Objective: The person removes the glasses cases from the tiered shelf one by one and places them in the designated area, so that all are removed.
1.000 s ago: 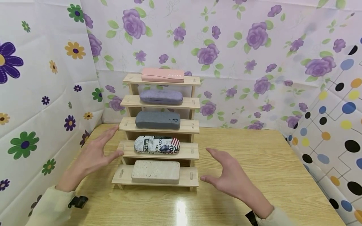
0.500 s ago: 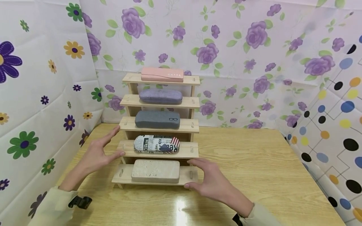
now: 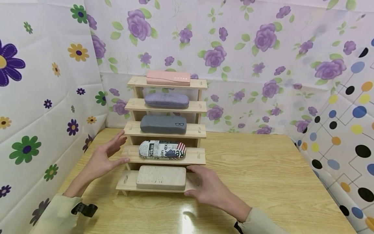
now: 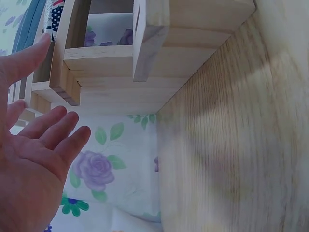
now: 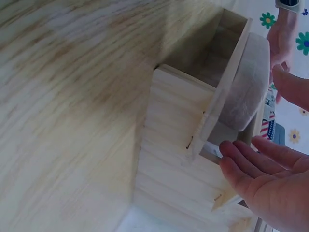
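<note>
A stepped wooden rack [image 3: 127, 179] carries one glasses case on each shelf. The cream case [image 3: 161, 177] lies on the lowest shelf. My right hand [image 3: 208, 187] is at its right end, thumb low in front and fingers behind, not curled round it; in the right wrist view a gap shows between fingertips and case [image 5: 246, 87]. Above it are a newspaper-print case [image 3: 162, 149], a grey-blue case [image 3: 163, 124] with a spectacles mark, a purple case [image 3: 166, 100] and a pink case [image 3: 168, 78]. Beside the rack's left side, my left hand [image 3: 102, 159] holds nothing, thumb and fingers spread apart.
The rack stands on a wood-grain table [image 3: 257, 169]. Flowered cloth [image 3: 245, 65] hangs behind it, daisy-patterned cloth [image 3: 58, 107] rises close on the left, and dotted cloth [image 3: 347, 136] borders the right.
My right hand has moved left from beside the rack to the cream case's right end. The left hand has barely shifted, its fingers bending slightly. The cases have stayed in place.
</note>
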Demonstrator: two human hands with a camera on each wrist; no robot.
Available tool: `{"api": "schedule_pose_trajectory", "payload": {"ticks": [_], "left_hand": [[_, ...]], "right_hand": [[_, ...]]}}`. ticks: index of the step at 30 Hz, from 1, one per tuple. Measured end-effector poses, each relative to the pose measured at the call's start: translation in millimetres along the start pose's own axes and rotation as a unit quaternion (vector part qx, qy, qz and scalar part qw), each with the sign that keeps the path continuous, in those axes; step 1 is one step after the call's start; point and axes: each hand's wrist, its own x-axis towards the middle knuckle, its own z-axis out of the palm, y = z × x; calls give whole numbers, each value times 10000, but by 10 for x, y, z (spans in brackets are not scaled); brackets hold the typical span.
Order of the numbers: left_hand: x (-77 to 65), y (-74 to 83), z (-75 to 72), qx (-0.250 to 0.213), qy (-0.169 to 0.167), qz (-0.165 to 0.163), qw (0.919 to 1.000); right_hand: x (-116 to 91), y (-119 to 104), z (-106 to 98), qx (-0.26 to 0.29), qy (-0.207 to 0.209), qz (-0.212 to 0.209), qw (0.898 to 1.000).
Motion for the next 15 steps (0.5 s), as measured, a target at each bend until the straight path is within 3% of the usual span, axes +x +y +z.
{"api": "schedule_pose_trajectory", "payload": {"ticks": [15], "left_hand": [[-8, -62, 19, -448, -108, -44, 9989]], "right_hand": [[66, 14, 163, 39, 105, -99, 9999]]}}
